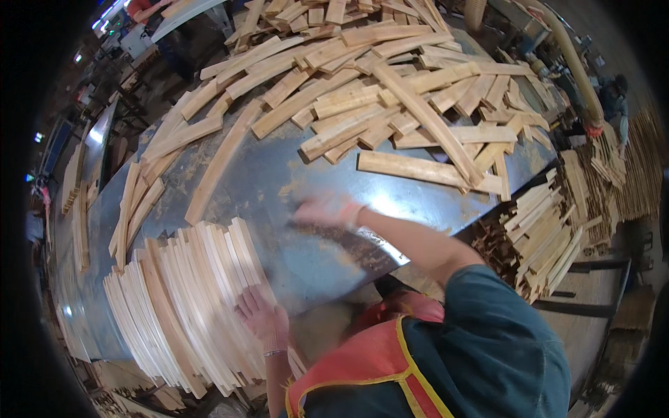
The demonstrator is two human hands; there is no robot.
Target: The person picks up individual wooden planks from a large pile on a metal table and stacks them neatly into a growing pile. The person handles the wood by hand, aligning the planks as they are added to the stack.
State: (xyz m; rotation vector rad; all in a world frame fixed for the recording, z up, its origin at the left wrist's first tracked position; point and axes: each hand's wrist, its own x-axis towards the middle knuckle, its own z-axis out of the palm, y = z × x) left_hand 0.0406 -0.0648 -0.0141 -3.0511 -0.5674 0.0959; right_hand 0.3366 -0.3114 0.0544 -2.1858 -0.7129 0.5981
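My left hand (263, 315) rests on the right end of a row of pale wooden strips (202, 279), fingers spread over their edges. The strips stand side by side in a tight, slightly curved row at the near left of the metal table (279, 244). Over the bare metal to the right of the row, my right hand (327, 211) is smeared by motion. Its fingers cannot be made out, and nothing is visible in it. Beyond it lies a single flat board (428, 172), at the near edge of a loose heap of wooden boards (369, 90).
A few boards (143, 198) lie between the row and the heap. Stacked wood strips (547, 233) stand off the table's right side, near a dark metal frame (592, 285). A ribbed hose (575, 66) hangs at the far right. Another person (143, 10) is at the far left.
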